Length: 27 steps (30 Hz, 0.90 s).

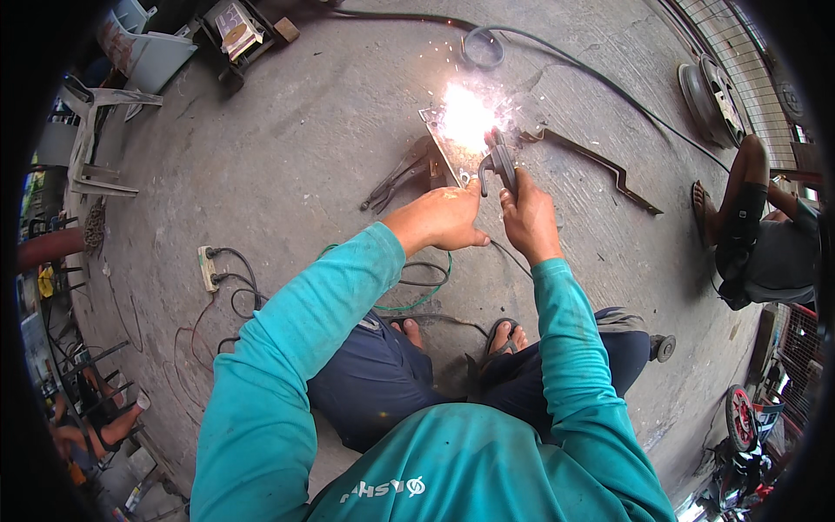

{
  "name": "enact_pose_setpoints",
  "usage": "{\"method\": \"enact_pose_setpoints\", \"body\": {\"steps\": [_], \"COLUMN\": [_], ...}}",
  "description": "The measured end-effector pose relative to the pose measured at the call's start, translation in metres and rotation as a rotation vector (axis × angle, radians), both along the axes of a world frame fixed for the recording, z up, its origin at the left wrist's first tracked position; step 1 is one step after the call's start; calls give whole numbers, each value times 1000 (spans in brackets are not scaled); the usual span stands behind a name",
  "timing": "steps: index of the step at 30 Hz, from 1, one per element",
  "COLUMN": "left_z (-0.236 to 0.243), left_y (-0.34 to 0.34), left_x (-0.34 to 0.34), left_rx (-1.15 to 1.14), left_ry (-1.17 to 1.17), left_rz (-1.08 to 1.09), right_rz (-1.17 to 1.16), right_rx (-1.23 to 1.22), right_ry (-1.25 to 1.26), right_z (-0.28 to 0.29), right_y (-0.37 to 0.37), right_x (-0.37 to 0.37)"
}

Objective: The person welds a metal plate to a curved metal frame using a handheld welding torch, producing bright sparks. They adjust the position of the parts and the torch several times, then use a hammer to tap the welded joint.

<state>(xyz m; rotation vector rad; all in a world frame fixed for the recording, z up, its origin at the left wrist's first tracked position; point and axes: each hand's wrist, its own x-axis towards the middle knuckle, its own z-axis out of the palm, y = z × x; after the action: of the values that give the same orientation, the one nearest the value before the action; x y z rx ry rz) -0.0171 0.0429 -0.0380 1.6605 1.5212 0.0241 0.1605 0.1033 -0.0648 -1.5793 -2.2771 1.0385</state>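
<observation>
My right hand [529, 217] grips a welding electrode holder [499, 162], with a glaring arc and spray of sparks [467, 117] at its far end, hiding the welded spot. My left hand [439, 213] holds the near end of a metal plate [444, 150], index fingertip beside the holder and thumb lower down; its other fingers are mostly hidden. Long-handled pliers or tongs [391, 183] lie left of the plate. A bent flat metal bar [591, 163] lies to its right.
A cable [591, 74] crosses the floor behind. A power strip [209, 270] with cords is left, near a plastic chair [96, 139]. Another person [765, 248] sits at right beside a wheel rim [709, 100]; another person's leg [117, 426] shows far left. A motorcycle [744, 435] stands lower right.
</observation>
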Motion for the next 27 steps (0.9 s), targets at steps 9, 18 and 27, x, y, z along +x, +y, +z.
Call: {"method": "enact_pose_setpoints", "body": {"steps": [9,18,27], "left_z": [5,-5,-13], "left_y": [5,3,3], "left_x": [1,0,-2], "left_rx": [-87,-35,-24], "left_ry": [9,14,4], "left_rz": [-13,-28,-31], "right_rz": [-28,-2,23], "right_rx": [27,64,50], "right_ry": [11,-26,-10], "right_z": [-4,-12,-10], "right_y": [-1,2,2], "right_x": [0,1,2]}}
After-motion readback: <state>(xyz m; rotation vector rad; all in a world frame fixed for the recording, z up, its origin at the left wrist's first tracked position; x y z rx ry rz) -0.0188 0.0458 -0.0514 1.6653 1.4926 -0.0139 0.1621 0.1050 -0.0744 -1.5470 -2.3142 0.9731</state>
